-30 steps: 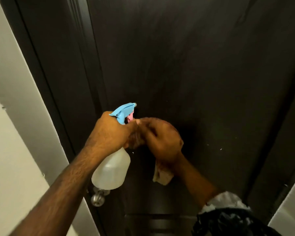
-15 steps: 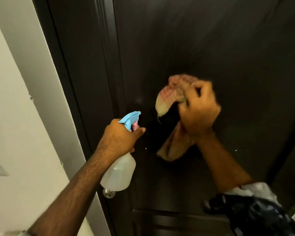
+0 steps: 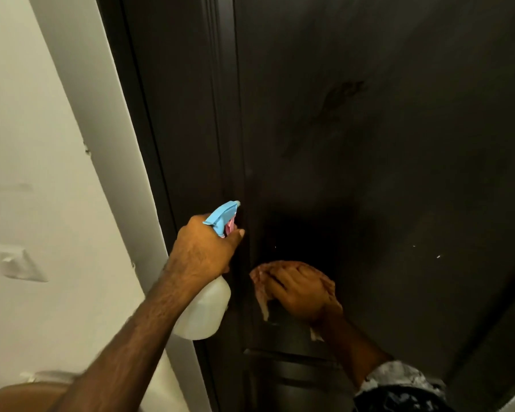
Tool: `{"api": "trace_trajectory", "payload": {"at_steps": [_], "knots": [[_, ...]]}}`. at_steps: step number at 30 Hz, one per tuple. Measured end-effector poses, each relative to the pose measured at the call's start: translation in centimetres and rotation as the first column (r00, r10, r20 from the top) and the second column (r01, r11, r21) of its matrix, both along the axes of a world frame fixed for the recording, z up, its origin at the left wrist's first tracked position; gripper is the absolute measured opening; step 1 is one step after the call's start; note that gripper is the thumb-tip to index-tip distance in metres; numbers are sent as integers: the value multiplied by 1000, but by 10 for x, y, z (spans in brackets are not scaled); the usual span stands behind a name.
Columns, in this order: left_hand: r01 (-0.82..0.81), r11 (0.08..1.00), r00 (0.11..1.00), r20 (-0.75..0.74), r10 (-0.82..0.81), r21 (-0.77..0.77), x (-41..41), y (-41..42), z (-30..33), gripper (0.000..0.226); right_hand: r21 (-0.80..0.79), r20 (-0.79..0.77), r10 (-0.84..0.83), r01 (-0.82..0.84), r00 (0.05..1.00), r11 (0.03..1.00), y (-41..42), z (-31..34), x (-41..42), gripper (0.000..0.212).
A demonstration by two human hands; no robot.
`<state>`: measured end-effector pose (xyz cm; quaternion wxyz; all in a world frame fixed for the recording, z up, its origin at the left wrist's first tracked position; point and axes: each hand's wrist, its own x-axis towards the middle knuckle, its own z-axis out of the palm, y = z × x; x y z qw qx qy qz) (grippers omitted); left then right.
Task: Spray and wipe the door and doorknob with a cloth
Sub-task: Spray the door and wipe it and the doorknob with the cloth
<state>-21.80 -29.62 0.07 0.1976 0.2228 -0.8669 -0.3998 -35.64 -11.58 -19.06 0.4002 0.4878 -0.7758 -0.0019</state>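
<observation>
My right hand [image 3: 302,292] presses the cloth [image 3: 260,288] flat on the door [image 3: 369,144]; left hand [image 3: 201,254] grips the bottle [image 3: 204,313]. I'd wipe with overlapping strokes, firm pressure.

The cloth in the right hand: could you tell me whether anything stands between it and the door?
Nothing visible does: the right hand already presses the cloth flat against the door, just right of the spray bottle.

Both forearms were bare. The right arm wore a pushed-up sleeve [image 3: 399,385] in a mottled pattern, pale grey above, black with white flecks below.
</observation>
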Motion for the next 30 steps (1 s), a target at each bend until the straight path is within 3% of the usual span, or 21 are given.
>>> {"api": "trace_trajectory", "payload": {"at_steps": [4,6,9,13,15,18,20,22,24,27,30], "knots": [[32,999,999,-26,-32,-1,5,13,-1,43,170,60,80,-89,995,981,18,-4,-3,49],[64,998,997,-33,-65,-14,4,20,-1,40,156,66,86,-95,994,983,20,22,5,56],[94,996,995,-38,-93,4,0,28,3,42,-83,84,13,-6,996,997,23,78,8,34],[137,989,987,-93,-132,48,-2,40,5,38,-482,-3,-137,119,991,868,16,148,2,38],[130,990,986,-116,-123,59,-2,41,6,35,-520,-5,-117,97,993,849,3,152,4,36],[88,994,990,-113,-80,61,-1,40,1,35,-443,189,-3,88,982,892,-2,103,11,31],[77,996,992,-106,-72,38,1,39,-4,41,-267,260,-14,86,966,960,1,55,17,33],[81,997,993,-89,-80,6,5,37,-7,42,32,271,-69,63,960,998,6,19,21,62],[84,996,994,-73,-84,-4,8,37,-7,40,156,296,-130,86,946,984,12,27,21,73],[112,993,991,-69,-114,-31,8,41,-5,38,-60,167,-79,90,983,994,28,68,17,34],[164,986,982,-83,-167,-43,1,54,-3,38,-340,-49,-155,129,987,932,76,122,2,28]]}}
